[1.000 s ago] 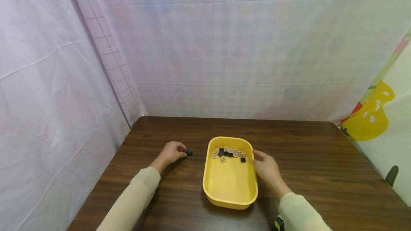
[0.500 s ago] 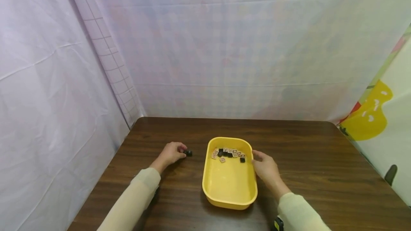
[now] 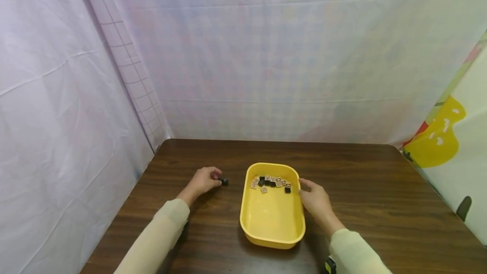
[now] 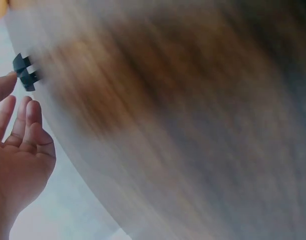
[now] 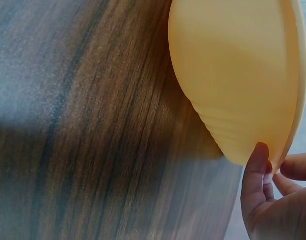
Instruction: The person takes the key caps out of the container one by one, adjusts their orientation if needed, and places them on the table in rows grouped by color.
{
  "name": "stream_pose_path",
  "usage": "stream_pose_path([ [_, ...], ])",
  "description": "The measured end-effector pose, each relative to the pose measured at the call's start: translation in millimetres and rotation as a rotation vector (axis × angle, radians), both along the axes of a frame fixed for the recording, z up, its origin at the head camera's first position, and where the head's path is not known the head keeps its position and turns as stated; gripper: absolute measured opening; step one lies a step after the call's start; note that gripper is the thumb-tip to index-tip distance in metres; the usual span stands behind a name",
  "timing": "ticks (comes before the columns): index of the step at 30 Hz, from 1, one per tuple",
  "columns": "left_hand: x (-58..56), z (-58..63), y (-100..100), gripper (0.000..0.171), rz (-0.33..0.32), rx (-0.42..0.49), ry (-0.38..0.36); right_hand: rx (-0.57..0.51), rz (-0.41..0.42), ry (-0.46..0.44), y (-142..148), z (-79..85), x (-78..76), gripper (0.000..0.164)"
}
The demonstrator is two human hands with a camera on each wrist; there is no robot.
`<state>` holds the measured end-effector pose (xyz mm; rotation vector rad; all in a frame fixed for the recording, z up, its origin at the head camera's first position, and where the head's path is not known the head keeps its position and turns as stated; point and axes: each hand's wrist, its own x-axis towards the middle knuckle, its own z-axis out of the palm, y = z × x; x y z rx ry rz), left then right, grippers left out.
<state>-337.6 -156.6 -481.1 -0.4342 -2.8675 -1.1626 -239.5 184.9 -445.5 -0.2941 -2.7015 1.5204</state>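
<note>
Two small black blocks (image 4: 26,72), side by side and touching, are at the fingertips of my left hand (image 3: 204,180), left of the yellow tray (image 3: 272,225). In the left wrist view my thumb reaches the blocks, and the index fingertip is hidden behind it. The other fingers are curled below, apart from the blocks. My right hand (image 3: 316,200) pinches the tray's right rim, thumb on one side and fingers on the other, as the right wrist view shows. At the tray's far end lie several beige square tiles (image 3: 264,190) with markings and several black blocks (image 3: 287,190).
The tray stands on a dark wood-grain table (image 3: 365,189). White cloth curtains (image 3: 266,54) hang behind and to the left. On the right hangs a light cloth with a yellow print (image 3: 441,145).
My left fingers shift slightly around the black blocks, the index finger rising a little. The right hand, the tray and its contents stay where they were.
</note>
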Motion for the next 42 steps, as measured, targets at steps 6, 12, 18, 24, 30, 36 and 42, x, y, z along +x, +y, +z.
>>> stream_pose_path([
  [6,0.5,6.2,5,0.032,-0.009,0.022,0.017,-0.025,0.0,-0.008,1,-0.9,-0.2,0.048],
  [12,2.4,16.7,15,0.031,-0.032,0.08,0.043,-0.043,0.007,0.0,1,-0.8,-0.5,0.048],
  [18,4.1,25.0,29,0.03,-0.05,0.102,0.053,-0.04,0.008,-0.001,1,-1.6,-0.4,0.048],
  [24,4.4,31.2,43,0.031,-0.084,0.083,0.038,-0.036,0.005,-0.002,0,-1.3,-0.4,0.048],
  [30,4.3,41.5,60,0.029,-0.125,0.078,0.053,-0.023,0.002,-0.003,1,0.0,0.2,0.048],
  [36,4.6,49.3,84,0.03,-0.18,0.065,0.069,-0.032,0.006,0.002,1,0.7,0.3,0.048],
  [42,8.3,55.4,111,0.033,-0.246,0.021,0.043,-0.044,0.01,0.006,2,-0.5,0.4,0.048],
])
